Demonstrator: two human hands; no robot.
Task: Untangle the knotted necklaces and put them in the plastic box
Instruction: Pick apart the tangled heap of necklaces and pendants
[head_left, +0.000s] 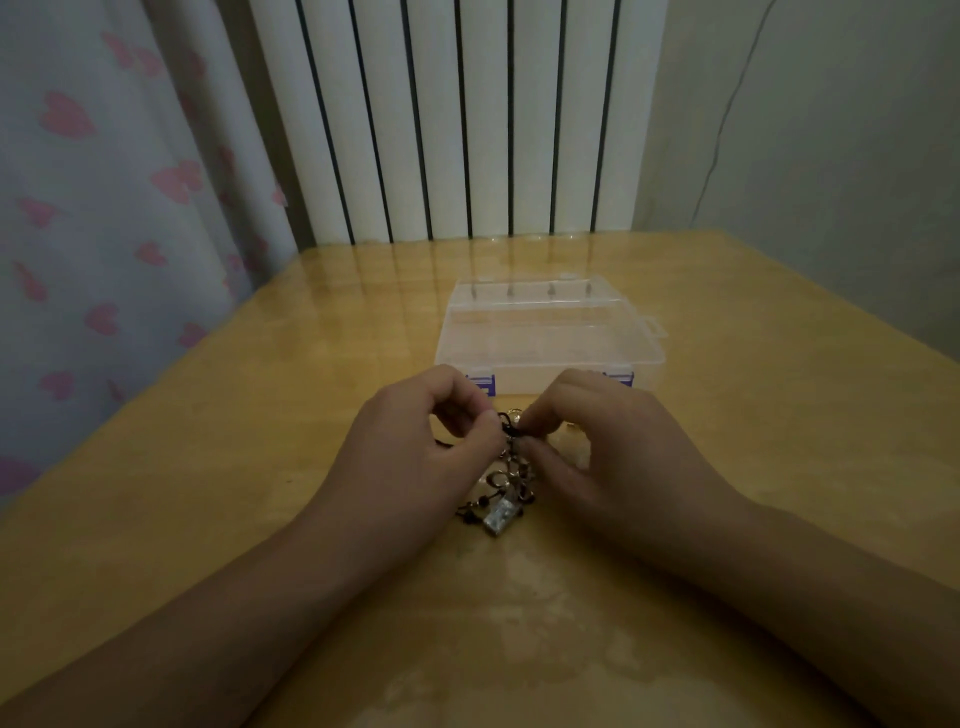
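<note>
While both forearms reach in from the near edge of the desk, the untangling step is clearly the one in hand, and nothing has gone into the box yet. Nearest the viewer lies the loose part of the knotted necklaces: dark beaded cord, a few metal rings and a pale silvery pendant, resting on the desk between the wrists. Just beyond, the left hand has its fingers curled in a pinching grip on the dark cord at the top of the tangle, and the right hand pinches the same knot from the other side, fingertips almost meeting. How many strands are wound together is too small and dim to tell.

Next, judging from this, the move calls for small, patient work: slackening the knot instead of pulling it tight, then drawing one strand free while the other hand holds the rest still.

Farther back, just beyond the knuckles, the plastic box stands on the desk with its clear lid open, its compartments apparently holding nothing. Behind it rise a white radiator and, to the left, a curtain with pink hearts.
</note>
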